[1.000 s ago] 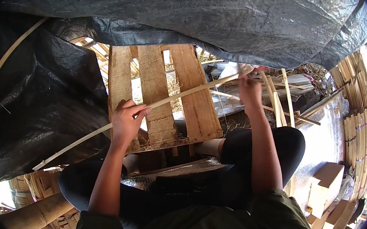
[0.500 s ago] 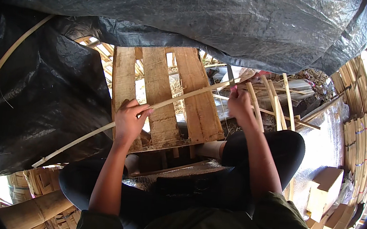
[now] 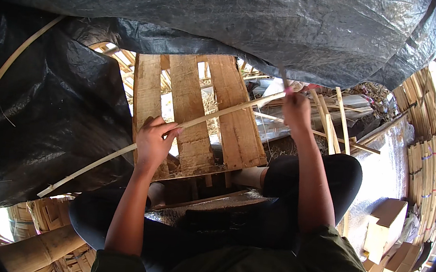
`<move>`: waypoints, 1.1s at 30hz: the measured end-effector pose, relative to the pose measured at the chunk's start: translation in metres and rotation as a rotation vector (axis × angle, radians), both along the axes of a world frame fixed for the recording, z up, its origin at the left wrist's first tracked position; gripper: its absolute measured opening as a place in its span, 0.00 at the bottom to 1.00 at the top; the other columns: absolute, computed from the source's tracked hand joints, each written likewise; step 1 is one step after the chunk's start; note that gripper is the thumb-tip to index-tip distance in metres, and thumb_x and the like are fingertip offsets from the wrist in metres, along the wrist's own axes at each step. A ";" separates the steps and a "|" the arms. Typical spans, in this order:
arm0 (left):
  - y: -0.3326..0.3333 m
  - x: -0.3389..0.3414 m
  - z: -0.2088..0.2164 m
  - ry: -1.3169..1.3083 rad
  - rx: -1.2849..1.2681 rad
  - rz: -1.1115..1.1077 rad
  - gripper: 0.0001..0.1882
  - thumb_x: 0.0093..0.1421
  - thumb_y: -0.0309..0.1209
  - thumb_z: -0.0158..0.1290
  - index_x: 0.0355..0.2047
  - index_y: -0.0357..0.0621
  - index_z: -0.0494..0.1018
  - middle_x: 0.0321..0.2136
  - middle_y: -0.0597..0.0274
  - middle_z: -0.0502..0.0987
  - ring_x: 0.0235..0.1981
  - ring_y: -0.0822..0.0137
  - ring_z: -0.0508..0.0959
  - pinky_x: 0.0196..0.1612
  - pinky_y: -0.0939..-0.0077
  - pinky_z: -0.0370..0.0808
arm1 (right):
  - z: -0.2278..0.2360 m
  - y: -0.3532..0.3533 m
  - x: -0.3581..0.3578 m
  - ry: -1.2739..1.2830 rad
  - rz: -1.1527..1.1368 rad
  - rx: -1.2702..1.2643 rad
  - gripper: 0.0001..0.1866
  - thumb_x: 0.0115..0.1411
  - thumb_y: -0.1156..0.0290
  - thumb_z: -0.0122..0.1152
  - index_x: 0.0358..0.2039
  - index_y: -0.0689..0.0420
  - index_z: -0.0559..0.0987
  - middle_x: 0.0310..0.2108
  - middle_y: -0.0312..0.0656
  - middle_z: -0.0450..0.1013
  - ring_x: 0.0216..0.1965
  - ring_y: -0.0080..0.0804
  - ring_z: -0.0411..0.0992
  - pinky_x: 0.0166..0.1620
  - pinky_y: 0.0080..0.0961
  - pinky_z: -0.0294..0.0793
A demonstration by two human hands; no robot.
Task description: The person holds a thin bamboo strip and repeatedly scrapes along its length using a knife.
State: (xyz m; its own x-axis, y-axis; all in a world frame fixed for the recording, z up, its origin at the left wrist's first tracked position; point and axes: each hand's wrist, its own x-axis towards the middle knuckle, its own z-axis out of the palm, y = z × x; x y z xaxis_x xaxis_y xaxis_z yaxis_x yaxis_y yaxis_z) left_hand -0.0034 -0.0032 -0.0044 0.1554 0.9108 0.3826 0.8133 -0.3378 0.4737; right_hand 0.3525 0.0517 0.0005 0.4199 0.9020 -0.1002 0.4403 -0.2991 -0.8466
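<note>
A long, thin bamboo strip (image 3: pixel 215 115) slants across a slatted wooden stand (image 3: pixel 190 98), its near end low on the left and its far end up on the right. My left hand (image 3: pixel 155 141) is closed round the strip near its middle, thumb and fingers pinching it over the left slats. In my right hand (image 3: pixel 297 113) is a knife (image 3: pixel 285 80) with a pinkish handle, gripped in a fist. Its blade, smeared by motion, points up and away beside the far end of the strip. I cannot tell whether blade and strip touch.
Dark plastic sheeting (image 3: pixel 231 16) hangs across the back and down the left side (image 3: pixel 53 117). Several cut bamboo pieces (image 3: pixel 342 120) stand right of the stand. Farther right are bundled strips (image 3: pixel 424 165) and cardboard boxes (image 3: pixel 385 225). A thick bamboo pole (image 3: pixel 42 242) lies lower left.
My right hand has moved up and to the right with the knife, toward the strip's far end. My left hand and the bamboo strip have hardly moved.
</note>
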 end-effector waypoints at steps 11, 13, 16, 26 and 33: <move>0.004 0.013 0.005 -0.023 -0.001 -0.021 0.10 0.49 0.36 0.65 0.30 0.44 0.83 0.19 0.61 0.70 0.25 0.60 0.72 0.29 0.66 0.69 | -0.067 0.002 0.022 -0.295 -0.012 0.117 0.25 0.68 0.55 0.46 0.27 0.64 0.77 0.13 0.42 0.68 0.12 0.33 0.69 0.18 0.33 0.66; -0.002 0.000 0.002 -0.015 -0.050 0.025 0.10 0.49 0.36 0.66 0.30 0.44 0.83 0.18 0.62 0.70 0.25 0.60 0.72 0.29 0.66 0.69 | -0.048 -0.012 -0.029 0.035 -0.036 -0.064 0.26 0.68 0.53 0.45 0.26 0.63 0.76 0.13 0.40 0.67 0.11 0.29 0.68 0.16 0.32 0.65; -0.002 -0.006 0.000 0.006 -0.029 0.037 0.10 0.49 0.36 0.65 0.30 0.45 0.83 0.18 0.62 0.69 0.25 0.60 0.72 0.29 0.65 0.69 | -0.021 -0.001 -0.009 0.120 0.045 -0.146 0.26 0.69 0.54 0.44 0.23 0.62 0.75 0.13 0.41 0.67 0.11 0.29 0.68 0.15 0.30 0.64; -0.003 -0.006 -0.002 -0.012 -0.048 0.053 0.10 0.49 0.35 0.65 0.29 0.45 0.83 0.18 0.62 0.69 0.25 0.59 0.71 0.28 0.65 0.69 | -0.004 0.001 -0.006 0.105 -0.028 -0.217 0.19 0.68 0.63 0.43 0.31 0.65 0.76 0.17 0.51 0.73 0.19 0.40 0.76 0.24 0.37 0.75; -0.003 -0.006 -0.001 0.004 0.004 0.029 0.09 0.49 0.35 0.65 0.29 0.45 0.83 0.18 0.61 0.68 0.25 0.59 0.72 0.29 0.65 0.69 | -0.025 -0.010 -0.023 0.004 0.063 -0.166 0.24 0.68 0.55 0.44 0.25 0.64 0.74 0.15 0.47 0.69 0.14 0.35 0.70 0.19 0.36 0.69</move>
State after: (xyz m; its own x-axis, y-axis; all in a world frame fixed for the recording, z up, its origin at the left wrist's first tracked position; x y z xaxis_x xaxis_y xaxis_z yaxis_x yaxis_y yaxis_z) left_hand -0.0092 -0.0058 -0.0054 0.1308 0.9134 0.3855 0.8247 -0.3161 0.4689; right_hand 0.3300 0.0416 -0.0243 0.3621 0.8976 -0.2514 0.4592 -0.4065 -0.7899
